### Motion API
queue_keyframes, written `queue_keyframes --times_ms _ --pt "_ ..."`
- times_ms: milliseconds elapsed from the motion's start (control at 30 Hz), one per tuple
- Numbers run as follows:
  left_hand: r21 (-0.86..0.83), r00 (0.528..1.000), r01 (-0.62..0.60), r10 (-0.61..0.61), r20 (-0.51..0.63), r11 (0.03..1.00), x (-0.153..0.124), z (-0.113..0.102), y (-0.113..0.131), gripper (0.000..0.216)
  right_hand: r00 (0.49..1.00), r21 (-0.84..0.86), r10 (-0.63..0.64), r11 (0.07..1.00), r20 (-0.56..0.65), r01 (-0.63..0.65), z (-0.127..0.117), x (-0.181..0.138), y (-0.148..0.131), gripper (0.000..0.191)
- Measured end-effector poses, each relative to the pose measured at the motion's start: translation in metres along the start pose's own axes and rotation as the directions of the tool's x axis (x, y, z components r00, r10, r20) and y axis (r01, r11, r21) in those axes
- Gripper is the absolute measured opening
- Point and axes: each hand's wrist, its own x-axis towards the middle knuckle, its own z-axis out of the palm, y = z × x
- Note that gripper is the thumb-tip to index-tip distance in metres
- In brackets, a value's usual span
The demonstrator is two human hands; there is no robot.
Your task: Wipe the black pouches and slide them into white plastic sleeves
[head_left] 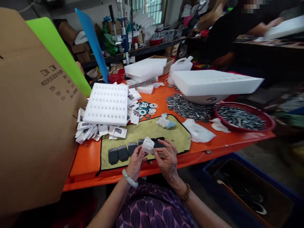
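Orange covers our table (84, 164), a yellow mat (181, 136) along its near edge. From the head view, our left hand (136, 161) and right hand (169, 160) both pinch a white piece (148, 144) over that mat. Dark cases (123, 153) lie lined up, seemingly unpacked; printed cartons (118, 131) heap beyond the mat's left edge, whether filled we cannot tell.

One left hand (135, 163), one right hand (169, 161), one white piece (148, 146), at least five black cases (123, 153)

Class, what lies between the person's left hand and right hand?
In the head view, a small white piece lies between the left hand and the right hand, held at its edges by both.
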Motion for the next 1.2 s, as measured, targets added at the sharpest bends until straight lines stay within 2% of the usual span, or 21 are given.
queue_keyframes --times_ms 67,133,200,233,300,367,400,433,467,500,600,700,767,900,967,1033,1133,1167,1200 --pt "-0.039 0.996 -0.052 0.049 -0.079 0.998 0.000 -0.008 0.005 0.059 0.997 0.089 -0.009 0.996 0.075 0.002 0.014 -0.010 -0.012 0.011" --pt "-0.025 0.991 -0.062 0.058 -0.118 0.998 -0.003 -0.024 0.013 0.053 0.982 0.202 0.011 0.978 0.187 -0.049 0.022 -0.010 -0.017 0.007" --pt "0.025 0.995 -0.024 0.026 -0.100 0.999 -0.009 -0.042 0.022 0.051 0.927 0.323 0.092 0.921 0.363 -0.218 0.026 -0.002 -0.018 0.033" --pt "0.071 0.997 -0.004 0.009 -0.070 0.997 -0.013 -0.049 0.027 0.050 0.873 0.369 0.137 0.867 0.468 -0.334 0.026 0.004 -0.018 0.045" --pt "0.183 0.999 0.026 -0.029 0.013 0.983 -0.022 -0.061 0.035 0.047 0.714 0.406 0.167 0.725 0.680 -0.556 0.028 0.015 -0.022 0.056" --pt "0.281 0.995 0.034 -0.058 0.078 0.959 -0.029 -0.068 0.042 0.043 0.537 0.380 0.093 0.606 0.838 -0.698 0.032 0.022 -0.028 0.053" --pt "0.318 0.994 0.033 -0.065 0.091 0.947 -0.031 -0.071 0.044 0.042 0.466 0.359 0.046 0.573 0.884 -0.737 0.034 0.023 -0.032 0.048" --pt "0.343 0.994 0.032 -0.066 0.088 0.939 -0.033 -0.073 0.046 0.040 0.420 0.341 0.016 0.558 0.907 -0.757 0.037 0.023 -0.036 0.042" --pt "0.358 0.996 0.029 -0.057 0.068 0.933 -0.035 -0.076 0.047 0.039 0.402 0.330 0.008 0.557 0.916 -0.762 0.039 0.021 -0.040 0.036" --pt "0.364 0.999 0.025 -0.040 0.034 0.931 -0.036 -0.079 0.047 0.038 0.411 0.329 0.021 0.563 0.912 -0.758 0.042 0.019 -0.044 0.032" --pt "0.366 0.994 -0.017 0.054 -0.091 0.930 -0.039 -0.086 0.043 0.037 0.487 0.348 0.088 0.591 0.869 -0.728 0.048 0.010 -0.050 0.034" --pt "0.325 0.977 -0.072 0.132 -0.166 0.943 -0.043 -0.089 0.037 0.040 0.508 0.351 0.100 0.609 0.856 -0.711 0.053 0.001 -0.053 0.041" --pt "0.199 0.971 -0.087 0.128 -0.203 0.976 -0.046 -0.088 0.033 0.043 0.506 0.354 0.088 0.613 0.858 -0.706 0.057 -0.004 -0.054 0.046" --pt "-0.174 0.978 -0.048 0.010 -0.210 0.984 -0.053 -0.083 0.026 0.046 0.496 0.363 0.071 0.595 0.865 -0.717 0.066 -0.014 -0.059 0.051" --pt "-0.292 0.987 0.005 -0.051 -0.150 0.956 -0.056 -0.083 0.022 0.045 0.475 0.359 0.078 0.550 0.877 -0.754 0.070 -0.019 -0.061 0.051" --pt "-0.326 0.992 0.069 -0.098 -0.076 0.943 -0.060 -0.088 0.018 0.045 0.441 0.358 0.093 0.446 0.893 -0.820 0.072 -0.024 -0.064 0.049" --pt "-0.208 0.993 0.112 -0.117 -0.015 0.972 -0.066 -0.104 0.016 0.044 0.340 0.313 0.064 0.261 0.938 -0.913 0.072 -0.029 -0.065 0.044" --pt "-0.131 0.994 0.103 -0.106 -0.015 0.986 -0.068 -0.112 0.018 0.043 0.300 0.284 0.032 0.236 0.954 -0.929 0.071 -0.030 -0.065 0.044" --pt "-0.040 0.996 0.085 -0.086 -0.019 0.996 -0.070 -0.121 0.020 0.042 0.263 0.258 -0.014 0.250 0.965 -0.933 0.072 -0.030 -0.064 0.043"
